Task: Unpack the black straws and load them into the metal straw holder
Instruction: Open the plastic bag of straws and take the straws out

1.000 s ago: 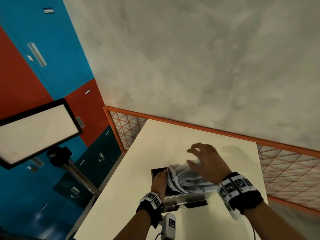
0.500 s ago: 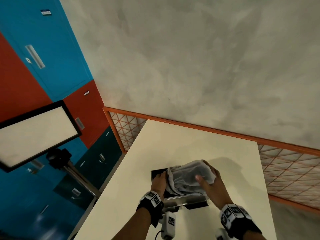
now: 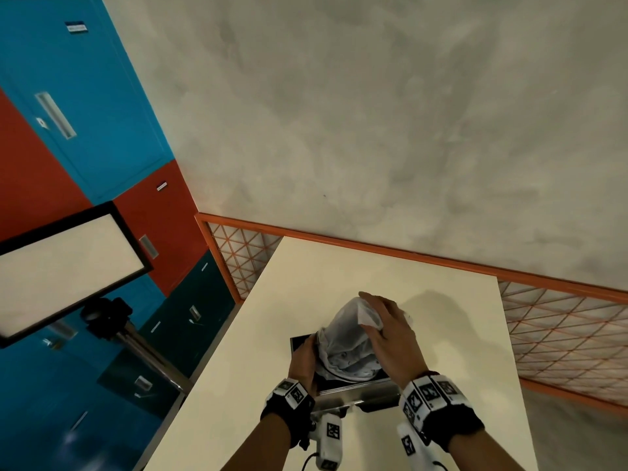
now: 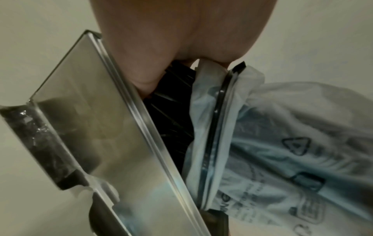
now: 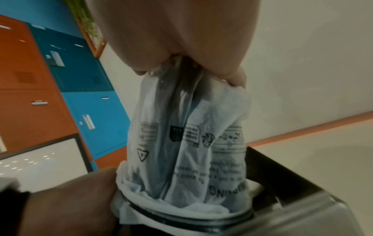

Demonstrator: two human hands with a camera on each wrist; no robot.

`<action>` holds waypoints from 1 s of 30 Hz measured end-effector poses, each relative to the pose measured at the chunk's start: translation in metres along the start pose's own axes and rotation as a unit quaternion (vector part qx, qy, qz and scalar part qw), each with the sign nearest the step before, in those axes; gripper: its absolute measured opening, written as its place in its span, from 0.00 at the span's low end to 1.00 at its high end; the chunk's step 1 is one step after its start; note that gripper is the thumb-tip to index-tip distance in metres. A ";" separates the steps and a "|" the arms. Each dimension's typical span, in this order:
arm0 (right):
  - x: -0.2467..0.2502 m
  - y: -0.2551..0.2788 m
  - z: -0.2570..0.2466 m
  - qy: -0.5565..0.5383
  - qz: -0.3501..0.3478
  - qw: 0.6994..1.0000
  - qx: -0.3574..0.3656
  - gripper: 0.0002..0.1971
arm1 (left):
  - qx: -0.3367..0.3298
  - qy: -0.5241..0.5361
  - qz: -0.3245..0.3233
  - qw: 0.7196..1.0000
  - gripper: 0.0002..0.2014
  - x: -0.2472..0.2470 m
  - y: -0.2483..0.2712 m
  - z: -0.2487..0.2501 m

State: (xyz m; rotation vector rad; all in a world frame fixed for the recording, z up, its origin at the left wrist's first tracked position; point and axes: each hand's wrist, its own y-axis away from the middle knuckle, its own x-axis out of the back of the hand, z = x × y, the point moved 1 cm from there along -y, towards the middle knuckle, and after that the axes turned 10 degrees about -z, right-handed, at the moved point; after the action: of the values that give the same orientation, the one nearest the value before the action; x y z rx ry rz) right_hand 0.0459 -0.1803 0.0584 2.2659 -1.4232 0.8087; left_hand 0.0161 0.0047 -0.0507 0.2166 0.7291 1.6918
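Two hands at the desk's (image 3: 339,283) near edge: right hand (image 3: 390,331) grips bag (image 3: 343,338); left hand (image 3: 304,360) reaches among black straws (image 4: 171,111) inside metal straw holder (image 4: 105,127), its grip hidden.

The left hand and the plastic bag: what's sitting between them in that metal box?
Black straws, seen in the left wrist view, lie inside the holder between the left hand and the bag.

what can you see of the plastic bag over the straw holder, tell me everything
The plastic bag is thin, translucent whitish film, crumpled, printed with dark warning text and symbols. It stands mouth down in the open top of the metal straw holder, its dark zip strip at the rim. The right hand grips its bunched upper end; the left hand is at its mouth, beside black straws in the holder.
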 end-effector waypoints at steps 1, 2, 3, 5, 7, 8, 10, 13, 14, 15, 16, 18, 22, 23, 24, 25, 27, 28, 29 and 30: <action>0.000 0.000 -0.006 0.013 0.002 1.000 0.010 0.23 | 0.002 0.007 -0.007 1.000 0.11 0.000 0.000 0.000; -0.001 -0.001 -0.009 0.021 0.002 1.000 0.018 0.23 | -0.001 0.005 -0.012 1.000 0.12 0.000 -0.001 0.001; 0.000 -0.002 -0.012 0.024 -0.001 1.000 0.018 0.22 | -0.007 -0.001 -0.006 1.000 0.14 0.002 -0.005 -0.002; 0.002 -0.006 -0.005 0.027 -0.013 1.000 0.002 0.23 | -0.015 -0.019 0.010 1.000 0.19 0.007 -0.020 -0.011; 0.009 -0.008 0.007 0.053 -0.019 0.998 -0.029 0.27 | -0.009 -0.047 0.024 0.999 0.21 0.013 -0.036 -0.022; 0.012 -0.008 0.016 0.069 -0.017 0.997 -0.043 0.28 | -0.003 -0.061 0.030 0.998 0.22 0.017 -0.045 -0.029; 0.019 -0.007 0.027 0.090 -0.015 0.992 -0.091 0.27 | 0.006 -0.093 0.035 0.995 0.26 0.023 -0.058 -0.039; 0.024 -0.005 0.044 0.041 -0.005 0.988 -0.146 0.28 | 0.006 -0.132 0.055 0.990 0.32 0.034 -0.086 -0.059; 0.023 -0.005 0.049 0.007 -0.007 0.989 -0.146 0.29 | -0.009 -0.148 0.060 0.987 0.33 0.037 -0.099 -0.067; 0.020 -0.003 0.050 -0.024 -0.009 0.990 -0.138 0.30 | -0.009 -0.167 0.065 0.984 0.35 0.041 -0.117 -0.080; 0.016 -0.002 0.048 -0.049 -0.013 0.991 -0.124 0.30 | -0.002 -0.174 0.059 0.983 0.38 0.039 -0.117 -0.079; 0.007 -0.001 0.040 -0.056 -0.023 0.992 -0.114 0.27 | 0.001 -0.175 0.052 0.983 0.39 0.035 -0.111 -0.074; -0.006 -0.006 0.021 0.005 -0.031 0.993 -0.110 0.23 | 0.007 -0.154 0.047 0.987 0.35 0.031 -0.092 -0.061; -0.009 -0.007 0.015 0.032 -0.038 0.995 -0.090 0.21 | 0.001 -0.146 0.042 0.988 0.34 0.033 -0.094 -0.062; -0.013 -0.008 0.012 0.062 -0.053 0.994 -0.066 0.21 | 0.001 -0.147 0.037 0.988 0.33 0.032 -0.091 -0.059; -0.016 -0.010 0.011 0.082 -0.066 0.993 -0.048 0.21 | 0.006 -0.141 0.031 0.990 0.31 0.035 -0.093 -0.058; -0.018 -0.011 0.004 0.063 -0.074 0.994 -0.051 0.23 | -0.003 -0.133 0.018 0.991 0.23 0.029 -0.070 -0.041; -0.016 -0.012 0.001 0.052 -0.056 0.996 -0.055 0.23 | -0.006 -0.133 0.012 0.991 0.20 0.024 -0.057 -0.031; -0.013 -0.012 -0.002 0.037 -0.040 0.996 -0.066 0.22 | -0.010 -0.126 0.003 0.992 0.19 0.017 -0.039 -0.018; -0.012 -0.013 -0.003 0.026 -0.035 0.996 -0.080 0.21 | -0.013 -0.118 -0.006 0.993 0.18 0.010 -0.021 -0.005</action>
State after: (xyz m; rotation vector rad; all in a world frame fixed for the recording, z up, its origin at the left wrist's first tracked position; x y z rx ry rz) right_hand 0.0531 -0.1647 0.0531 2.1452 -1.3290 0.6996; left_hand 0.0278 0.0137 -0.0693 0.3863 0.5302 1.6288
